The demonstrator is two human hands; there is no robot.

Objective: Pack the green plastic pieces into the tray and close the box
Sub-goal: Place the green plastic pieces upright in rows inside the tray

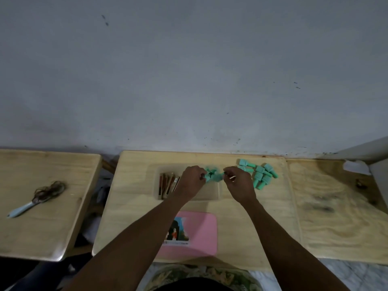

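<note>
A small cluster of green plastic pieces (213, 175) is held over the far right part of the clear tray (217, 193), between both hands: the left hand (192, 180) has its fingers curled round the cluster's left end, and the right hand (238, 182) pinches its right end with bent fingers. The loose pile of green pieces (261, 173) lies on the counter (134, 202) just right of the tray. They look light, stiff and smooth, so likely to roll or slip; a pinch across the wider body should hold best. The pink lid (204, 229) lies near, its picture label (177, 232) too blurred to read
</note>
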